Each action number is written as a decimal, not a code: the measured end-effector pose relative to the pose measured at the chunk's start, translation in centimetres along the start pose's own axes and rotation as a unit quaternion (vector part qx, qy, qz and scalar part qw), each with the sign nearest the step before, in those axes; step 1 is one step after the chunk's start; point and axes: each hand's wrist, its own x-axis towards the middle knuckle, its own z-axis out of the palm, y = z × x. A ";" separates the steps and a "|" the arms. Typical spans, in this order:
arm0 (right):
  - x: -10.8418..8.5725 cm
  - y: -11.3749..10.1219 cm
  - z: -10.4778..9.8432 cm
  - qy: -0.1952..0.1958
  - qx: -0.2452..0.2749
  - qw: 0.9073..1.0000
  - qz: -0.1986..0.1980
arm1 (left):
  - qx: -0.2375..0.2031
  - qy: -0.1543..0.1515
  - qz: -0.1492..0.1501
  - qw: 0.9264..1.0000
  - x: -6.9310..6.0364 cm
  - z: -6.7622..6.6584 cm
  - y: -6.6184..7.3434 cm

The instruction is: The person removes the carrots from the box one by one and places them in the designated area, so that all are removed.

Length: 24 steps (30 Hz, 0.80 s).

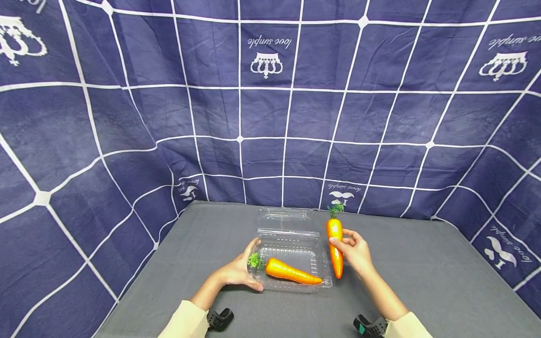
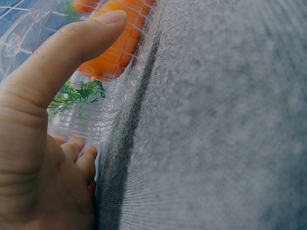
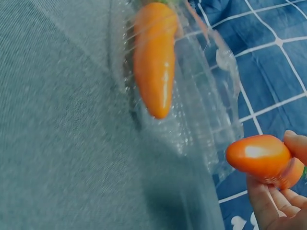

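Observation:
A clear plastic container (image 1: 323, 258) stands open on the grey surface, its hinged lid (image 1: 287, 218) folded back behind it. Inside, near the front wall, lies an orange carrot (image 1: 289, 271) with green leaves (image 1: 255, 260) toward the left. My left hand (image 1: 238, 271) grips the container's left end, thumb along the front wall and fingers round the side; the left wrist view shows the thumb (image 2: 88, 45) over the wall. Just right of the container, my right hand (image 1: 358, 252) pinches a second carrot (image 1: 334, 230) between thumb and fingers, leafy top up and tip down.
A grey cloth surface (image 1: 422, 277) extends to both sides. Blue cloth (image 1: 262, 112) with a white grid hangs behind and at the sides. Dark wrist straps (image 1: 220, 320) sit on both forearms.

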 end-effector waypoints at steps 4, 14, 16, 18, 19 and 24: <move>0.0 0.5 -0.4 0.004 -0.004 1.000 0.008 | -0.001 0.001 -0.001 1.000 -0.1 0.0 0.1; 0.2 2.3 -1.5 0.016 -0.023 0.999 0.025 | 0.006 0.002 -0.001 1.000 0.0 0.0 0.0; 0.2 2.7 -1.7 0.019 -0.029 0.999 0.027 | 0.004 0.001 -0.001 1.000 0.0 0.0 0.0; 0.3 3.1 -1.8 0.020 -0.035 0.999 0.030 | 0.001 -0.001 -0.002 1.000 0.1 0.0 0.0; 0.3 3.3 -1.9 0.020 -0.036 0.999 0.032 | -0.001 -0.001 -0.002 1.000 0.1 -0.1 -0.1; 0.6 4.2 -2.1 0.017 -0.050 0.998 0.042 | -0.001 -0.001 -0.004 1.000 0.0 -0.1 -0.2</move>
